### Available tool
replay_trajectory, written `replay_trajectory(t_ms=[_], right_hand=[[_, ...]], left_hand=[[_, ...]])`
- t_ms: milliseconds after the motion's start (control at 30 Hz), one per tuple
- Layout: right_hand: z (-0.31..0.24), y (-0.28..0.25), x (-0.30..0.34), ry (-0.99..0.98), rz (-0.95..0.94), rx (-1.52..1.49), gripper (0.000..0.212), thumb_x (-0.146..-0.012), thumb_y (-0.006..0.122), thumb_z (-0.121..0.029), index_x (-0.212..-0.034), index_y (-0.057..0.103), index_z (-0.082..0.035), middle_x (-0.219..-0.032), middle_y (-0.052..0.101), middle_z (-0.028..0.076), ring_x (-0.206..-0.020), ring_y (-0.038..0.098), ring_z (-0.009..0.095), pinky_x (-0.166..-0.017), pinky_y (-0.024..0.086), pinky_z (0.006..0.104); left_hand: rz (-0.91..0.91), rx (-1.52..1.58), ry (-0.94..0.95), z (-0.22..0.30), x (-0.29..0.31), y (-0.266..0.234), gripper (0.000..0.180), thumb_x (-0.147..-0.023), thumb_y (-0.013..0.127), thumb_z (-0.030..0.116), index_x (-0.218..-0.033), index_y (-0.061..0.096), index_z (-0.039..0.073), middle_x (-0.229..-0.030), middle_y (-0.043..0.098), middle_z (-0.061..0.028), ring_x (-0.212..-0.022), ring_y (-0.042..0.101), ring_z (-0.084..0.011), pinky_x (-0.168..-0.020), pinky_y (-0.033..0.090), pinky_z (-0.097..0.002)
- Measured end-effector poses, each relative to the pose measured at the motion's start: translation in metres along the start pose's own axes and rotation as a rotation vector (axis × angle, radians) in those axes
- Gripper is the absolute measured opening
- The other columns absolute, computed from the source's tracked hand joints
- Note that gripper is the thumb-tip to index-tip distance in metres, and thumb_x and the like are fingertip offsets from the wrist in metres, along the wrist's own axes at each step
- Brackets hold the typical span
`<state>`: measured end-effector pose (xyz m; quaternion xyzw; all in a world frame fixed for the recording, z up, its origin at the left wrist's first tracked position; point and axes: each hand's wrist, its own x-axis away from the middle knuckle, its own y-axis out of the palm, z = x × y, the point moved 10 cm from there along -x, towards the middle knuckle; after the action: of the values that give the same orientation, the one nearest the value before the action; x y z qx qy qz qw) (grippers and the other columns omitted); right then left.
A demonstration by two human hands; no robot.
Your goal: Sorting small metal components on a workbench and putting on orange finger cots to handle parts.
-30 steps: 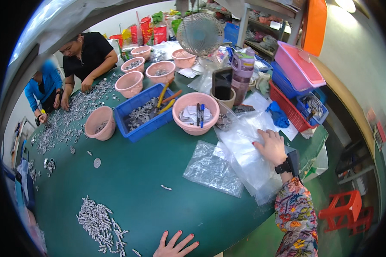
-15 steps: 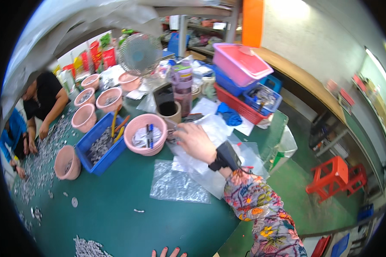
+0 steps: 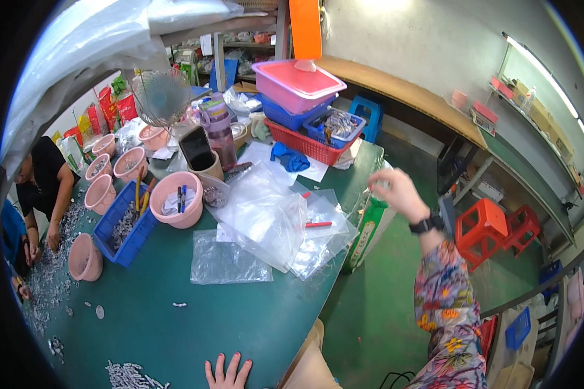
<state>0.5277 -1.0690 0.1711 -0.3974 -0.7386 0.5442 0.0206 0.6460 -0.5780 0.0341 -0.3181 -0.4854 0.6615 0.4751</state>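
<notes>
My left hand (image 3: 228, 373) lies at the near edge of the green table with its fingers spread, holding nothing. My right hand (image 3: 401, 193) is out past the table's right edge, in the air over a green and white container (image 3: 368, 235). Its fingers are bent together as in a pinch; what they hold, if anything, is too small to make out. Clear plastic bags (image 3: 256, 211) lie on the table between the hands, with a red pen (image 3: 318, 224) on them. A flat clear bag (image 3: 230, 260) is nearer to my left hand.
A pink bowl (image 3: 176, 217) with pens and a blue bin (image 3: 113, 249) of small metal parts stand left of the bags. Small parts (image 3: 133, 376) lie in heaps. Stacked baskets (image 3: 305, 144) stand at the back. Two co-workers' hands are at far left. Red stools (image 3: 480, 227) stand on the floor.
My right hand has moved from beside the pink bowl, over the plastic bags, to the right beyond the table edge. More of my left hand shows. The view has turned to the right.
</notes>
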Motion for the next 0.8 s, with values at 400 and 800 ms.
replay_trajectory(t_ms=[400, 800], right_hand=[[0.134, 0.055, -0.194, 0.549, 0.208, 0.384, 0.071, -0.068, 0.073, -0.062, -0.102, 0.068, -0.001, -0.111, 0.064, 0.018, -0.111, 0.055, 0.036, -0.094, 0.045, 0.0478], [0.217, 0.038, -0.251, 0.46, 0.222, -1.218, 0.013, -0.085, 0.059, -0.008, -0.097, 0.06, -0.003, -0.091, 0.067, 0.008, -0.085, 0.064, 0.019, -0.076, 0.052, 0.0358]], left_hand=[[-0.046, 0.059, -0.068, -0.011, -0.001, 0.017, 0.074, -0.073, 0.073, 0.043, -0.136, 0.049, 0.011, -0.143, 0.043, -0.0134, -0.136, 0.03, -0.0429, -0.113, 0.012, -0.0645], [-0.275, 0.261, -0.457, -0.002, -0.013, 0.012, 0.075, -0.082, 0.066, 0.037, -0.147, 0.035, 0.014, -0.153, 0.031, -0.0109, -0.142, 0.02, -0.0423, -0.112, 0.015, -0.0634]])
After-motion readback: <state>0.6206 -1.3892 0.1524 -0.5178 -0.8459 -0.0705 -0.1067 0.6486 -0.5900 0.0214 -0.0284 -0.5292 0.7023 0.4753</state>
